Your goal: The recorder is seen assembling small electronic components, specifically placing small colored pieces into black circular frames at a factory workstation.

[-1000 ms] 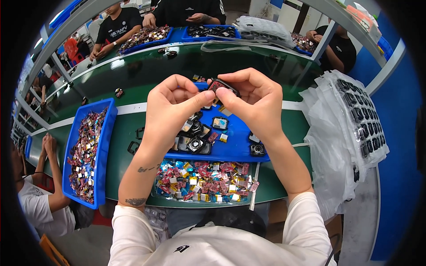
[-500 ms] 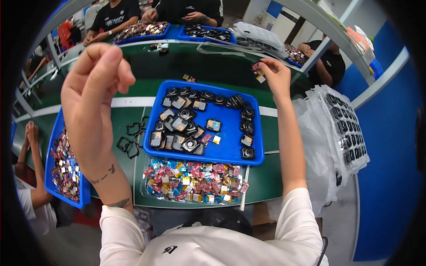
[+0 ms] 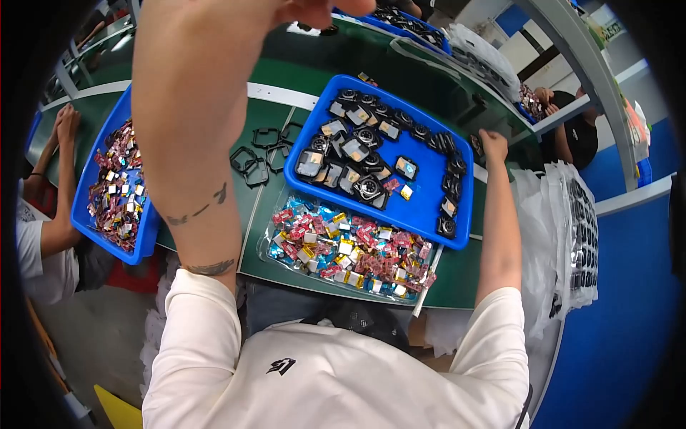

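Observation:
My right hand is beyond the right side of a blue tray, its fingers pinched on a small circuit board, of which little shows. My left hand is raised close to the camera; the upper edge of the view cuts off most of its fingers. Inside the blue tray, black watch-like cases lie crowded at the left and line the far and right sides. A lone case sits near the middle. In front, a clear tray holds many small pink boards with silvery, yellow-edged cells.
Several black frames lie on the green table left of the blue tray. A blue bin of similar boards stands at the left, near a co-worker's hands. Plastic-wrapped trays of black parts stand at the right, below a grey metal post.
The view has shifted, so the trays appear higher and farther right. My left hand has risen partly out of view. My right hand has come closer to the blue tray's right side.

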The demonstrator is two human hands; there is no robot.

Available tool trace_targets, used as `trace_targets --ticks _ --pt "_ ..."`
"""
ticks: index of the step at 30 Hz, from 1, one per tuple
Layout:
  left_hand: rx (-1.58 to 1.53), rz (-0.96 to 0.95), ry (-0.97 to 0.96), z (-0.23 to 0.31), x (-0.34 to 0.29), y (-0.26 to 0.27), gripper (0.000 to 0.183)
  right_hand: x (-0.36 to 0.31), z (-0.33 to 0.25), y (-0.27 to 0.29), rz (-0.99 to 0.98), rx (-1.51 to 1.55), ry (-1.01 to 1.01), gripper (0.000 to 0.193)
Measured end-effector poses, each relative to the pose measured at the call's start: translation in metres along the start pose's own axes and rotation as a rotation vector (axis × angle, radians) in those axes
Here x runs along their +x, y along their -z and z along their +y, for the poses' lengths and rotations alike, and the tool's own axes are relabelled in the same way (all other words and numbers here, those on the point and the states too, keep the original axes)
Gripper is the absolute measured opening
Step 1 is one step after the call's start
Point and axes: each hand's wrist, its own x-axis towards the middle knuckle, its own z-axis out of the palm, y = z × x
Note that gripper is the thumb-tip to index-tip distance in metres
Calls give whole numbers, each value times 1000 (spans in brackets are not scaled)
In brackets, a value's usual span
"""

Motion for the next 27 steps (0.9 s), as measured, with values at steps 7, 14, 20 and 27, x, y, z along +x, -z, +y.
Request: trace_targets --ticks 7,14,20,27 --pt "70 -35 -30 -7 0 -7 25 -109 -122 40 -567 380 514 18" --pt "48 -348 -111 -31 4 -20 21 -212 -142 57 -739 139 1113 33" --pt "127 -428 -139 -39 -2 -32 18 -195 -115 56 -766 10 1001 28" --pt "200 -571 -118 -49 -2 -42 14 -190 -113 53 -764 57 1008 20"
